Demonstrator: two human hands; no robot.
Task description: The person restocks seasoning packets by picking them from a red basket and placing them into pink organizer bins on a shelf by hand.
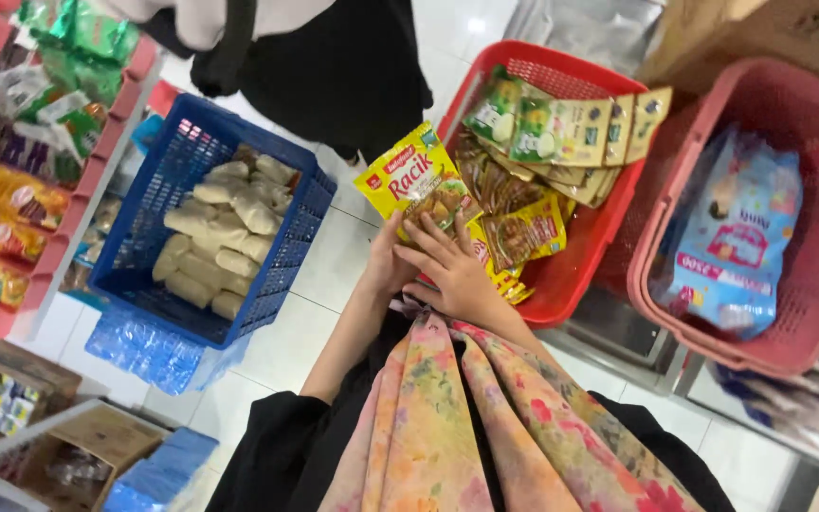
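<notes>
The yellow sachet (416, 180) is clamped at its lower edge in the left hand (387, 261), just above the red basket (580, 270); the right hand (454, 270) rests open-fingered on it; probably light, crinkly, slippery; best pinched at the edge.

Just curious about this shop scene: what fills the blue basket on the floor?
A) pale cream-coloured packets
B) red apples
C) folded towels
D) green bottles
A: the blue basket is filled with pale cream-coloured packets, while both hands are at a stack of yellow sachets by the red basket.
</notes>
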